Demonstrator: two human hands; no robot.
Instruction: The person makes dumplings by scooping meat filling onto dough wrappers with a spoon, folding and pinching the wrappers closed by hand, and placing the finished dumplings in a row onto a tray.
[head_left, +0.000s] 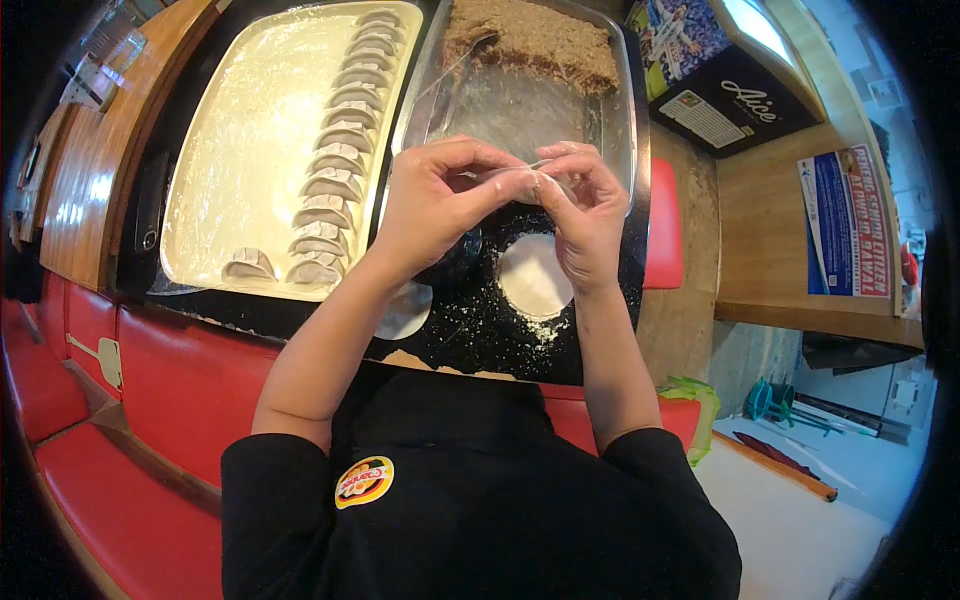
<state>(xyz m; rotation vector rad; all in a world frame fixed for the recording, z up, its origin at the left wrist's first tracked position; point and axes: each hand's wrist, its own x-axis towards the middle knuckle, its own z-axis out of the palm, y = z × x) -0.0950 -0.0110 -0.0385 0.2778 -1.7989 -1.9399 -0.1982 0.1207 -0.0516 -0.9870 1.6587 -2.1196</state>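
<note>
My left hand and my right hand meet over the near end of a clear rectangular tub, pinching a pale dumpling mostly hidden by the fingers. Under my right wrist lies a floured stack of round dumpling wrappers. A single pale disc, perhaps another wrapper, is partly covered by my left forearm. In the tub, a brown minced filling fills the far end, with a metal utensil stuck in it. To the left, pleated dumplings form a column along the right side of a cream tray.
One separate dumpling sits at the tray's near edge. Loose flour dusts the black tabletop. Red padded seats flank the table. A printed box stands at the right, beyond the tub. A wooden table is at far left.
</note>
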